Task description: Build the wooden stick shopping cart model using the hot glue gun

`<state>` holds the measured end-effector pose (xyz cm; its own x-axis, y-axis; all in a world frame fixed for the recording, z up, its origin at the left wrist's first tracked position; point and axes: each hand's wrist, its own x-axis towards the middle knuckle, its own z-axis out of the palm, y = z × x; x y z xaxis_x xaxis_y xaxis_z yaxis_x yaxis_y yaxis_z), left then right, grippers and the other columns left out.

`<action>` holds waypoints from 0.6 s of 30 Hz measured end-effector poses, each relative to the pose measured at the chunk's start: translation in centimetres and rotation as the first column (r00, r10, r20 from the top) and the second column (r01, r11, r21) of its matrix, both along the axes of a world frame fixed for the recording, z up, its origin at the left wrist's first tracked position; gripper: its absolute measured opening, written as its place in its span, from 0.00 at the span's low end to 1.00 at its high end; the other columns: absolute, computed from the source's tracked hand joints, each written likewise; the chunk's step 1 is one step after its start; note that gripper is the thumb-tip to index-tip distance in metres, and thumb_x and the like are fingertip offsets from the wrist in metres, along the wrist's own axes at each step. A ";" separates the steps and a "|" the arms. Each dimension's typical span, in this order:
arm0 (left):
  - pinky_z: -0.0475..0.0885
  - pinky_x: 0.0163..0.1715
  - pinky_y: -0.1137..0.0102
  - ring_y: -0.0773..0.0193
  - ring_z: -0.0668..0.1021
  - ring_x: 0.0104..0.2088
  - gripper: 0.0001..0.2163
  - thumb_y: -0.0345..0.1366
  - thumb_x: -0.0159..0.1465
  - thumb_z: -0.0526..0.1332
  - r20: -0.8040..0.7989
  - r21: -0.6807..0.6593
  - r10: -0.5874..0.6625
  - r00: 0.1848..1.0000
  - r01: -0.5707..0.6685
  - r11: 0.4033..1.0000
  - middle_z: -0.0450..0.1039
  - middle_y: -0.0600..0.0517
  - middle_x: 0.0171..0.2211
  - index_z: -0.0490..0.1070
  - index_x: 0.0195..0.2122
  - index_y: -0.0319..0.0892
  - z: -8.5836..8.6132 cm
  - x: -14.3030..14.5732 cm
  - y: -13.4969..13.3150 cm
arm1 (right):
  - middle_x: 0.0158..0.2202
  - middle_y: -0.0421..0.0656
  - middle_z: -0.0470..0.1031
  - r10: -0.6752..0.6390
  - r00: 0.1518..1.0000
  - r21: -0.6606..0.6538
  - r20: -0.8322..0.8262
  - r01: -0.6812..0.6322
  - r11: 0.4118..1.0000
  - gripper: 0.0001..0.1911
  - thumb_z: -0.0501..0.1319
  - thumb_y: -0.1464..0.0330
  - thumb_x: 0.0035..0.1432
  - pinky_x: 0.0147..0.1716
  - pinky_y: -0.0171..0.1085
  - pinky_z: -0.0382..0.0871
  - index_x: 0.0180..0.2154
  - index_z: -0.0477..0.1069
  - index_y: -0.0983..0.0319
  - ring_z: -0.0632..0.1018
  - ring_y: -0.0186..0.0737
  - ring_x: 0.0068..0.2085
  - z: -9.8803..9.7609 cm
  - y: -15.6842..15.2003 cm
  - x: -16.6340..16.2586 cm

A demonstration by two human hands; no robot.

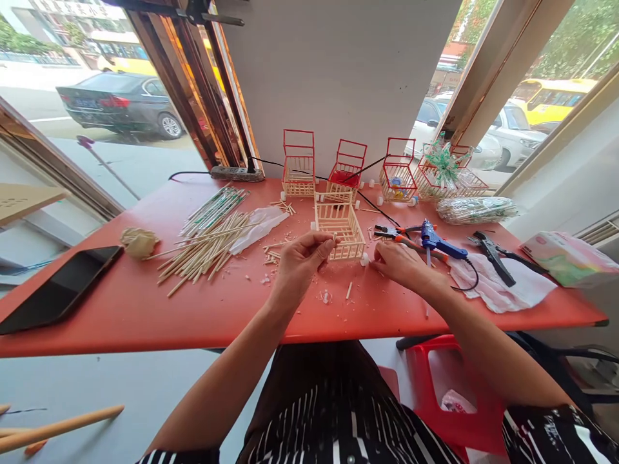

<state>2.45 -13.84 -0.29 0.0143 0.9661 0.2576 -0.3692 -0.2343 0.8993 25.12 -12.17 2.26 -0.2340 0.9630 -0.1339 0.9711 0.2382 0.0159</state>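
Observation:
A miniature cart (355, 241) built of pale wooden sticks, with white wheels, stands on the red table in front of me. My left hand (304, 258) is at its near left side, thumb and fingers pinched on what looks like a short wooden stick (335, 236). To the cart's right, my right hand (403, 263) rests low over the table beside a white wheel (364, 259). Its fingers are curled together, and anything inside them is hidden. Another short stick piece (349, 290) and a clump of dried glue (325, 296) lie between me and the cart.
Several carts with red handles (298, 164) line the wall. Loose sticks (206, 248) and a phone (60, 287) lie left. Pliers (403, 235), a blue glue gun (438, 241), a cutter tool (496, 258) on a white cloth (525, 290) and a tissue pack (570, 258) lie right.

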 end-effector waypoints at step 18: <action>0.63 0.18 0.76 0.73 0.70 0.21 0.21 0.49 0.48 0.83 0.072 -0.023 -0.056 0.996 0.058 0.998 0.77 0.52 0.26 0.82 0.31 0.40 1.0 0.1 0.7 | 0.38 0.45 0.82 -0.067 0.752 0.065 -0.656 0.146 0.987 0.07 0.62 0.66 0.66 0.38 0.39 0.72 0.44 0.75 0.60 0.80 0.42 0.37 -0.1 -0.2 4.7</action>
